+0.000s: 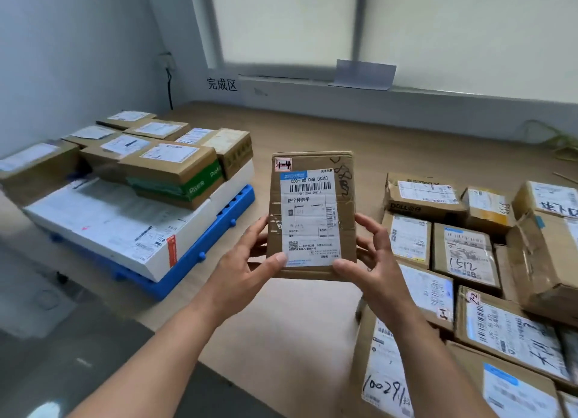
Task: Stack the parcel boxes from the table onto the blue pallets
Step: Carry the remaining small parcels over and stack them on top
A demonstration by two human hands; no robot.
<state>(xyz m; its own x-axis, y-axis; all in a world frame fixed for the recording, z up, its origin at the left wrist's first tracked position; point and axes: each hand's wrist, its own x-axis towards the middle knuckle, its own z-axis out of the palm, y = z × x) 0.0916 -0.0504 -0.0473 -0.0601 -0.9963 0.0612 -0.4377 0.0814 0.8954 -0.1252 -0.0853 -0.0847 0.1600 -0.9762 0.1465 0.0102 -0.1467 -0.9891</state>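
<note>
- My left hand [250,261] and right hand [375,255] grip the labelled parcel box [312,211] at its near end, holding it above the bench [297,323].
- The blue pallet [215,230] sits to the left, already stacked.
- Risk, I judge: with only the near end held, the box may tip, slip, or knock the green-banded box [175,179].

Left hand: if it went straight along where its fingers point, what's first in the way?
The parcel box that the left hand grips: its fingers point up-right into the box's left edge. Past it, the line seems to cross only bare table toward the wall, but depth is unclear.
</note>
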